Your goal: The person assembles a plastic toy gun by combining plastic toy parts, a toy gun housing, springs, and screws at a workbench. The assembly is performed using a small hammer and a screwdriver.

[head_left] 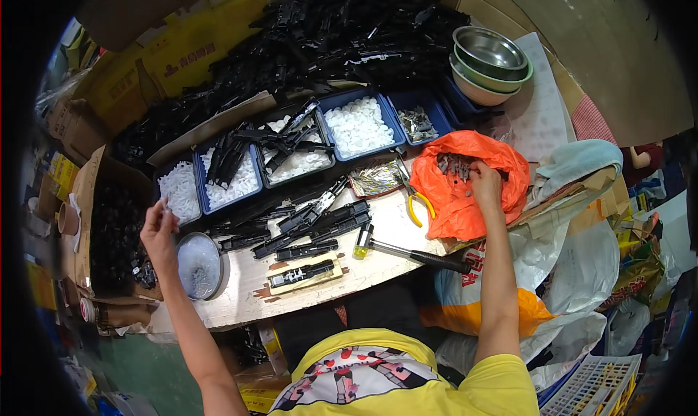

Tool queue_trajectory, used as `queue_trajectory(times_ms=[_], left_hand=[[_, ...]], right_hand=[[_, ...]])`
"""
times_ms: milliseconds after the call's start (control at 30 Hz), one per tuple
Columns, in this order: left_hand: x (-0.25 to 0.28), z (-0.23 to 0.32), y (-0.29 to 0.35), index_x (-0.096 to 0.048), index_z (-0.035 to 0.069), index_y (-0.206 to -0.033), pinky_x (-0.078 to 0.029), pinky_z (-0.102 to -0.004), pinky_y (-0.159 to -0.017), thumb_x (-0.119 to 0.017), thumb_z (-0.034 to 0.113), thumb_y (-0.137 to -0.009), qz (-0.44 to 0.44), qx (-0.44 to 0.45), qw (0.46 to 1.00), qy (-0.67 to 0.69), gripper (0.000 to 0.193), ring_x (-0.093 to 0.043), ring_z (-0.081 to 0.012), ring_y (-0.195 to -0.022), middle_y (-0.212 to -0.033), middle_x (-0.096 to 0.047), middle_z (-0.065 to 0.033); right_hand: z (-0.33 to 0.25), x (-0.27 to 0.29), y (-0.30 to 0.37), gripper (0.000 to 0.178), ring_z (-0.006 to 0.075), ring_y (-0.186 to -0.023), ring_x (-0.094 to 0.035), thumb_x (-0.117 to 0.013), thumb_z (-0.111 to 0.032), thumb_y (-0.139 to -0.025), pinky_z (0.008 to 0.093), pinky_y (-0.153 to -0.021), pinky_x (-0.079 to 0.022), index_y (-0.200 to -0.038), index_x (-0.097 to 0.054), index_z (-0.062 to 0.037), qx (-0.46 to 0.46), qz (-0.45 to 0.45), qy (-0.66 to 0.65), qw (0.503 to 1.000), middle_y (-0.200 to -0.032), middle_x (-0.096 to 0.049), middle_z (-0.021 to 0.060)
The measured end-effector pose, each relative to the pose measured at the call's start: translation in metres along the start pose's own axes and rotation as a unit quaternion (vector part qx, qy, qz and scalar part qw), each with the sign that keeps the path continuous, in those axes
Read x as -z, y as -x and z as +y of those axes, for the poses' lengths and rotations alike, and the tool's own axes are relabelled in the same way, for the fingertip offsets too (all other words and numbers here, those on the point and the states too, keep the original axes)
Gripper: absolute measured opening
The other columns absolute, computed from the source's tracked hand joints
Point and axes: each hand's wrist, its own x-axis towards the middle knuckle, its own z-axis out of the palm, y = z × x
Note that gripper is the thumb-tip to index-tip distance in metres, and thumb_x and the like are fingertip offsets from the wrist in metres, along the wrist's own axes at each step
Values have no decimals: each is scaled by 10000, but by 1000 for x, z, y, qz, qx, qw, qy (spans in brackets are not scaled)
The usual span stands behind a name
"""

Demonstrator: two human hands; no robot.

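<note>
The orange bag (pixel 465 190) of small grey metal parts (pixel 454 165) lies at 3 o'clock on the worktop (pixel 378 260). The right hand (pixel 486 185) reaches into it, fingers closed on the parts. The left hand (pixel 158 230), at 9 o'clock, pinches a small white piece above the round tin (pixel 200 267) and beside a blue tray (pixel 179 192). A hammer (pixel 407 250) and yellow-handled pliers (pixel 414 198) lie between them.
</note>
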Motion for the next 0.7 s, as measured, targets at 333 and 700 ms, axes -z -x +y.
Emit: queue_trajectory(times_ms=[333, 700], left_hand=[[36, 25, 102, -631, 1, -886, -395, -195, -554, -626, -24, -731, 53, 12, 986, -158, 157, -504, -70, -669, -750, -542, 8], [64, 0, 148, -631, 12, -788, -454, -343, -618, -634, -30, -655, 98, -27, 905, -413, 140, -559, -271, -692, -723, -564, -111]], right_hand=[[-14, -56, -27, 344, 326, -964, -564, -470, -118, -807, 409, -830, -430, -1145, -534, -115, 179, -117, 120, 970, -1050, -590, 152], [9, -51, -25, 251, 381, -822, -555, -485, -227, -875, 446, -682, -451, -1016, -586, -46, 207, -76, 265, 939, -930, -573, 215]])
